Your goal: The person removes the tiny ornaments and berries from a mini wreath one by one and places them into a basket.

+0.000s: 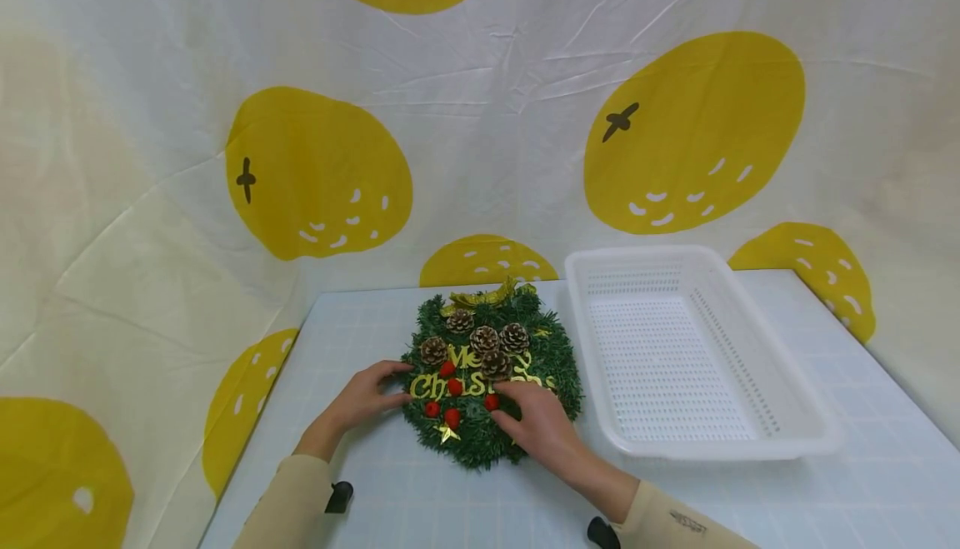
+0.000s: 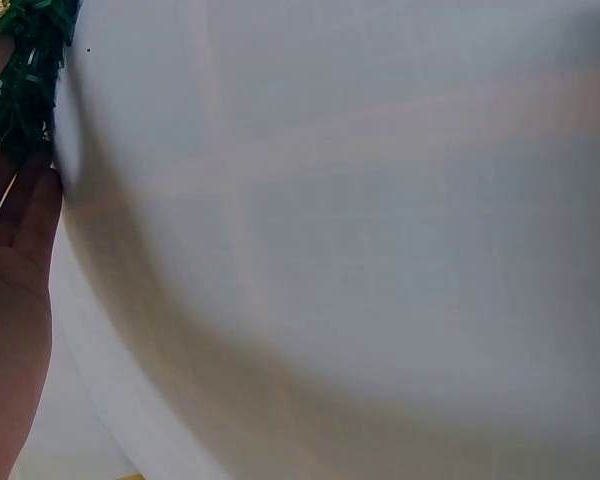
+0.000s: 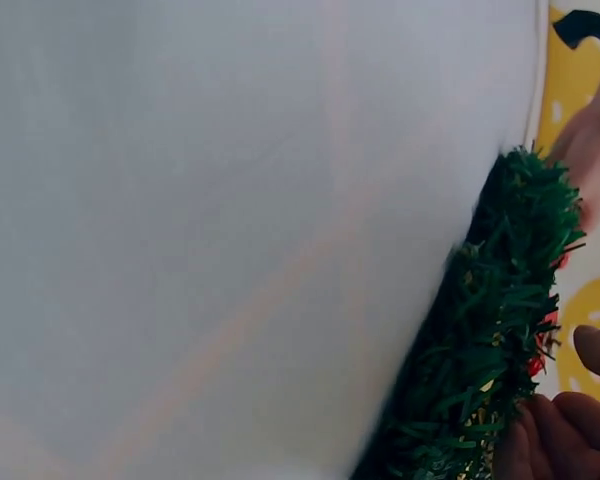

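Observation:
A round green tinsel wreath (image 1: 480, 445) lies on the table, with gold "Merry Christmas" lettering, several brown pinecones (image 1: 484, 339), red berries (image 1: 452, 418) and a gold star (image 1: 447, 433). My left hand (image 1: 362, 399) touches its left edge, fingers fairly straight against the greenery in the left wrist view. Over the lower right of the wreath, my right hand (image 1: 542, 422) reaches in, its fingertips and thumb apart beside a red berry (image 1: 491, 401). The right wrist view shows the bent fingers (image 3: 555, 440) touching the greenery, the thumb standing off. A gold ribbon (image 1: 483, 295) crosses the wreath's top.
A white perforated plastic basket (image 1: 780, 357) stands on the table (image 1: 420, 507) just right of the wreath. Behind the table hangs a pale curtain (image 1: 495, 157) printed with large yellow fruit. Dark wrist straps show at both sleeves.

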The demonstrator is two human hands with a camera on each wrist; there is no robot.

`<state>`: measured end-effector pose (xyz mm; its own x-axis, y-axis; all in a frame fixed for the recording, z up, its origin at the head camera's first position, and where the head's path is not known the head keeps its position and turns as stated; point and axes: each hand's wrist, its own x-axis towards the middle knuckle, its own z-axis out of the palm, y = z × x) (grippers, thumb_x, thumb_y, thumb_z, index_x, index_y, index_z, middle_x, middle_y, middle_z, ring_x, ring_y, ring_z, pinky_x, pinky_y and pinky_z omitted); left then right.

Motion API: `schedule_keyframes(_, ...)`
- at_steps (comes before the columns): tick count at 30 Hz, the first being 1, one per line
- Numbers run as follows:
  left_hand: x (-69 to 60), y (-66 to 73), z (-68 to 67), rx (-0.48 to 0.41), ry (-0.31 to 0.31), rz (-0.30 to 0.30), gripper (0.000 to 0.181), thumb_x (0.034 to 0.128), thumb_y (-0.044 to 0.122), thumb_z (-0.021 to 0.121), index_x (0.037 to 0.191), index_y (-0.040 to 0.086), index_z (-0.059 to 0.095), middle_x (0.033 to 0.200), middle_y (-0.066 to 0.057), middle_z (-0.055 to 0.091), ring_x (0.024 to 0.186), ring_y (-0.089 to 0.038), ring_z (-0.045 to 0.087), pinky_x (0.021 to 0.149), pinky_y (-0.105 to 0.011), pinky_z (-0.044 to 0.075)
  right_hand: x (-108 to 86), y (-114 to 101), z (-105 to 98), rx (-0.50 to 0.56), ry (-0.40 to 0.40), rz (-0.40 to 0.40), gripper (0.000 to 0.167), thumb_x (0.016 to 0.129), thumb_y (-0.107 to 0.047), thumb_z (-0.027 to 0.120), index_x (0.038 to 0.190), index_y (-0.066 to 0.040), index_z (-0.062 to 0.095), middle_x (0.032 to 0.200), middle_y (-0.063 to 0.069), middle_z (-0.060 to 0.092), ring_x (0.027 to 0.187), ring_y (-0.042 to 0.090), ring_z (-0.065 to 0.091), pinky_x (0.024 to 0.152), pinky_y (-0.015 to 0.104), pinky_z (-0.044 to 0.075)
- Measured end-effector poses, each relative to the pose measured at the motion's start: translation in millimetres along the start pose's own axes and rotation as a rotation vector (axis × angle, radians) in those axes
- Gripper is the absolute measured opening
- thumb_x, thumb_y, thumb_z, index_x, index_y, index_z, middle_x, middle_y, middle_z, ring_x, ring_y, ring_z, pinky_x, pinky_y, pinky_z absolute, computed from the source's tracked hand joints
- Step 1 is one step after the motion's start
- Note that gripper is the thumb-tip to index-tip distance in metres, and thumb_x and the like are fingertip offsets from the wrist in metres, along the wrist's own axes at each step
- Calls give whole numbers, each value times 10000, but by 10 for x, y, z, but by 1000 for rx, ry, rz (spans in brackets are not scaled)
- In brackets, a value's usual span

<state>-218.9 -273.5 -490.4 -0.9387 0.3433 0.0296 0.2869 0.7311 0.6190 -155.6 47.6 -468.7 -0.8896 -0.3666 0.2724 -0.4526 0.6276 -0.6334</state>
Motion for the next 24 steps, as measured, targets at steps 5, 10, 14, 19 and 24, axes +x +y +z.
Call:
schedule_keyframes(5,-8,19,-1,-4,0,-6,504,851,332,774,1275,103,627,1308,-117,591,1254,-356,513,1044,-533,412,13,10,29,-12,-3,-18,351,893,-167,725,1204,-14,675,1166,121,683,1071,293,636,895,464,531)
schedule_keyframes(10,-21,33,-1,-3,1,-4,506,850,341,773,1272,102,627,1307,-120,590,1253,-362,512,1042,-539,412,24,40,57,-16,-11,-28,331,890,-166,728,1187,-26,691,1152,103,693,1048,272,646,874,455,538)
schedule_keyframes(14,-20,36,-3,-3,1,-4,499,851,329,773,1273,105,627,1305,-116,592,1251,-352,517,1041,-531,416,40,60,73,-28,-16,-40,318,883,-157,735,1175,-36,701,1139,90,700,1029,254,654,873,447,538)
schedule_keyframes(19,-11,23,0,-3,-2,-8,503,854,334,769,1281,112,622,1312,-106,591,1259,-341,513,1049,-526,412,58,64,82,-37,-1,-54,311,878,-162,743,1163,-42,711,1120,87,707,1001,242,663,861,434,545)
schedule_keyframes(24,-8,18,-8,4,8,7,496,852,331,771,1270,105,629,1292,-109,602,1240,-350,526,1034,-533,421,70,65,95,-62,17,-62,299,871,-167,750,1143,-46,720,1098,81,713,983,239,663,839,421,551)
